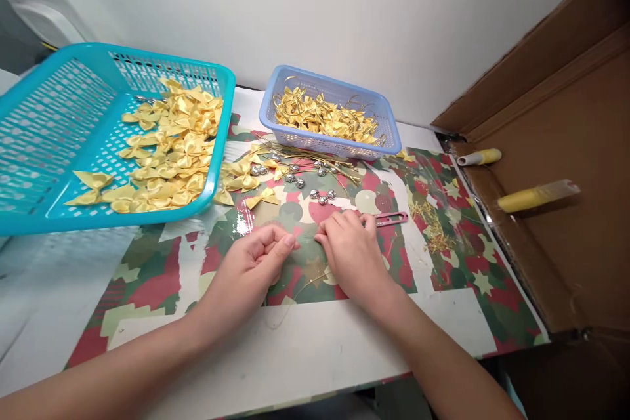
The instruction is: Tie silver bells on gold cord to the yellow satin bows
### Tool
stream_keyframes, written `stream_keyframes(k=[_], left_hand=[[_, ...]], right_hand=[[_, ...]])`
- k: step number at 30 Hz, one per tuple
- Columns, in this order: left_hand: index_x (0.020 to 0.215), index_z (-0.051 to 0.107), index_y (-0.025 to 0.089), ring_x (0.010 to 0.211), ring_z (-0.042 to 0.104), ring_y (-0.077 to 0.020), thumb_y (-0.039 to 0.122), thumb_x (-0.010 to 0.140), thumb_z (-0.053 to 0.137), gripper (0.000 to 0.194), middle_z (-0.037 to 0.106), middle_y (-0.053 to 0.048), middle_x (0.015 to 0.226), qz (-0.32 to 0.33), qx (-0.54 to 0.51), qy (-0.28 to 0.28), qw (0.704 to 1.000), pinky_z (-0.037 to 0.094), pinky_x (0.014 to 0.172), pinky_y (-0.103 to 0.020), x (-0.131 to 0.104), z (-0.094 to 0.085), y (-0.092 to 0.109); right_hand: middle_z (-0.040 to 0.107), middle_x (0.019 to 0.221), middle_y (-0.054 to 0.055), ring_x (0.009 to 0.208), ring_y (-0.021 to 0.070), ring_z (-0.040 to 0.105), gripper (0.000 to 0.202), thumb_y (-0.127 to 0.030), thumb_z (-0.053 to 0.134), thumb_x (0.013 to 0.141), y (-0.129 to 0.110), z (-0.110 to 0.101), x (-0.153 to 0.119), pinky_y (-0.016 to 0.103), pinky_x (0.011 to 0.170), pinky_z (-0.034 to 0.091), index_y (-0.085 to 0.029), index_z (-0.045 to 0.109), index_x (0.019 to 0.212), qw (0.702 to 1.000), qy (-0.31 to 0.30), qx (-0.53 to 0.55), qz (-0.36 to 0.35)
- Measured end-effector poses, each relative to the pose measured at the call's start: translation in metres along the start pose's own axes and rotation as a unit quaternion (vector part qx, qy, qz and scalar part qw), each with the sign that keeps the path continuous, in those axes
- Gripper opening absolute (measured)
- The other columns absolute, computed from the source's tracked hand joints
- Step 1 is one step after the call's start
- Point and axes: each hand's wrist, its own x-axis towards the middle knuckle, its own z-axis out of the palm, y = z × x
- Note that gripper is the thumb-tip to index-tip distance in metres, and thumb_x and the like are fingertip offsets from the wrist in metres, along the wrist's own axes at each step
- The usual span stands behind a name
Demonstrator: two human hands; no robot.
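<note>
My left hand [258, 259] is closed just above the patterned table cover, thumb pressed on curled fingers; what it pinches is too small to make out. My right hand [352, 252] is closed beside it, palm down, thumb and fingertips together, their contents hidden. A pink slotted tool [392, 218] sticks out beyond the right hand's outer fingers; whether they grip it is unclear. One thin gold cord [308, 283] curves across the table between the wrists. Small silver bells [323, 198] lie in front of the hands, near loose yellow ribbon bows [263, 197].
A turquoise basket [224, 138] with yellow bows stands at the left. Behind the bells is a blue basket [325, 143] of bows with gold cords. Gold cord scraps [437, 230] lie to the right, beside a cardboard wall [556, 125] with two yellowish tubes [534, 198].
</note>
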Motion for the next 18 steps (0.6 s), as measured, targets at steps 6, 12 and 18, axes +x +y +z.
stream_keyframes(k=[6, 12, 18], left_hand=[[0.076, 0.056, 0.017, 0.049, 0.028, -0.0079, 0.053, 0.086, 0.053, 0.037, 0.032, 0.007, 0.054, 0.017, -0.003, 0.007, 1.000, 0.023, 0.044, -0.018, -0.001, 0.002, -0.001], [0.073, 0.061, 0.017, 0.048, 0.032, -0.0080, 0.048, 0.083, 0.057, 0.033, 0.038, 0.006, 0.052, 0.036, 0.017, 0.032, 0.999, 0.026, 0.042, -0.018, -0.002, 0.004, 0.006], [0.070, 0.063, 0.017, 0.046, 0.034, -0.0080, 0.046, 0.083, 0.057, 0.032, 0.042, 0.005, 0.051, 0.043, 0.043, 0.032, 0.998, 0.027, 0.040, -0.018, -0.002, 0.006, 0.009]], right_hand=[[0.060, 0.086, 0.000, 0.083, 0.0159, 0.051, 0.019, -0.019, 0.039, 0.097, -0.001, -0.009, -0.009, 0.032, 0.077, 0.035, -0.020, 0.046, 0.080, 0.975, -0.048, 0.217, 0.017], [0.057, 0.082, -0.001, 0.079, 0.0146, 0.050, 0.021, -0.021, 0.037, 0.098, -0.010, -0.014, -0.012, 0.031, 0.077, 0.037, -0.021, 0.042, 0.077, 0.960, -0.093, 0.265, -0.014], [0.055, 0.077, -0.002, 0.077, 0.0141, 0.049, 0.024, -0.024, 0.040, 0.096, -0.012, -0.014, -0.012, 0.032, 0.079, 0.036, -0.020, 0.042, 0.073, 0.956, -0.101, 0.274, 0.000]])
